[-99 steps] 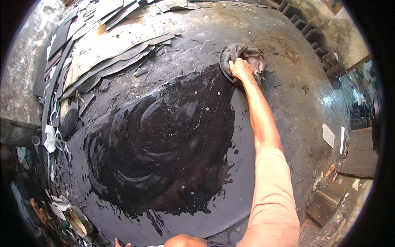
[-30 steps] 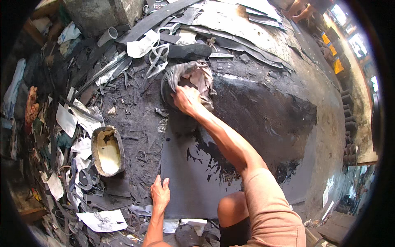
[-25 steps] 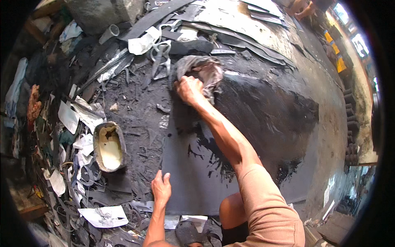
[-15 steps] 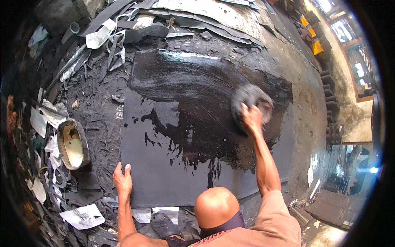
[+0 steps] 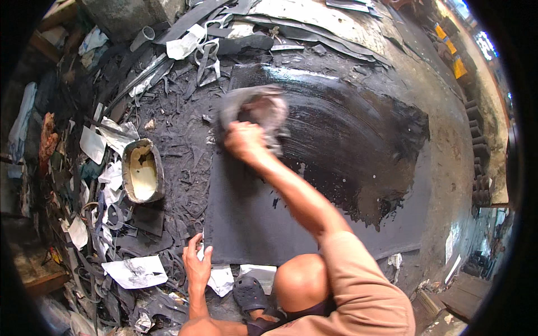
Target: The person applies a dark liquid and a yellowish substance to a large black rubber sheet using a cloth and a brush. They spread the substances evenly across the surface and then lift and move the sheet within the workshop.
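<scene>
A large dark grey sheet (image 5: 246,224) lies flat on the ground, a glossy wet black layer (image 5: 358,162) spread over its far and middle part. My right hand (image 5: 245,140) is closed on a round grey wad (image 5: 269,109), which rests on the sheet's left far part; motion blurs it and its material is unclear. My left hand (image 5: 197,263) stands at the sheet's near left corner, thumb and fingers apart, with a bit of white showing between them. Left of the sheet sits an oval tub (image 5: 159,179) with cream-coloured stuff (image 5: 143,173) inside.
Black scraps and strips (image 5: 179,123) litter the ground left of the sheet, among white paper pieces (image 5: 135,273). Long cut sheets (image 5: 319,39) lie beyond the far edge. A concrete block (image 5: 126,22) stands far left. Dark stacked pieces (image 5: 479,151) line the right wall.
My right hand has swept the grey wad from the sheet's right side to its left. Black wet coating now covers more toward the left. The whole view has shifted, with my left hand still at the corner.
</scene>
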`<state>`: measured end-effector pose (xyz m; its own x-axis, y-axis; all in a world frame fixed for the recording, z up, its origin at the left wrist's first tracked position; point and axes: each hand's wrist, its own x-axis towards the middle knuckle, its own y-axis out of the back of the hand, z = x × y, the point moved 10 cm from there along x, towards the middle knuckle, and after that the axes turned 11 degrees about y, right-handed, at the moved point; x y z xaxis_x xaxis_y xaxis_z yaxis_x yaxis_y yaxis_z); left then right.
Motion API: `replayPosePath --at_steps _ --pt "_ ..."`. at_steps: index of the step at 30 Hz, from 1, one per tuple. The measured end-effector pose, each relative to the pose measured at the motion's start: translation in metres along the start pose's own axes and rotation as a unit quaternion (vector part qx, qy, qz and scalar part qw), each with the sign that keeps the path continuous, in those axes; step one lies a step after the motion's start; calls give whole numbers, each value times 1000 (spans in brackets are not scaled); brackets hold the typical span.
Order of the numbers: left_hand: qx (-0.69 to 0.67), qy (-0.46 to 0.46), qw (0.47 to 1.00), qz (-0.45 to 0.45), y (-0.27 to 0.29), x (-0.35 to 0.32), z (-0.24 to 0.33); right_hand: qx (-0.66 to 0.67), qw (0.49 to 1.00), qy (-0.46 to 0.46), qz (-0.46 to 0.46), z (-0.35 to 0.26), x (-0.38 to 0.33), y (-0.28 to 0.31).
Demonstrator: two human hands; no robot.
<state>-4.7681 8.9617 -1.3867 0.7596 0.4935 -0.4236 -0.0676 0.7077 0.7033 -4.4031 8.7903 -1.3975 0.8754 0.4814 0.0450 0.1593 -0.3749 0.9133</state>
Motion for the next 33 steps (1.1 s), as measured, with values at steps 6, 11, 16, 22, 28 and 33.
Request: replayPosePath --at_steps 6,11,16,22,28,33 --pt "-7 -75 991 114 14 -15 9 80 993 73 -42 -41 -65 -53" --pt "-11 -15 993 116 13 -53 -28 -15 960 -257 110 219 -247 102" --pt "-82 17 992 91 -23 -53 -56 -99 870 -446 187 349 -468 170" --pt "-104 79 987 93 -17 -36 -92 -25 957 -264 121 178 -356 86" --pt "-364 197 910 -18 -51 -40 -102 23 997 76 24 -59 -157 -20" --pt "-505 235 830 -10 -87 -52 -115 121 984 115 59 -69 -200 -71"
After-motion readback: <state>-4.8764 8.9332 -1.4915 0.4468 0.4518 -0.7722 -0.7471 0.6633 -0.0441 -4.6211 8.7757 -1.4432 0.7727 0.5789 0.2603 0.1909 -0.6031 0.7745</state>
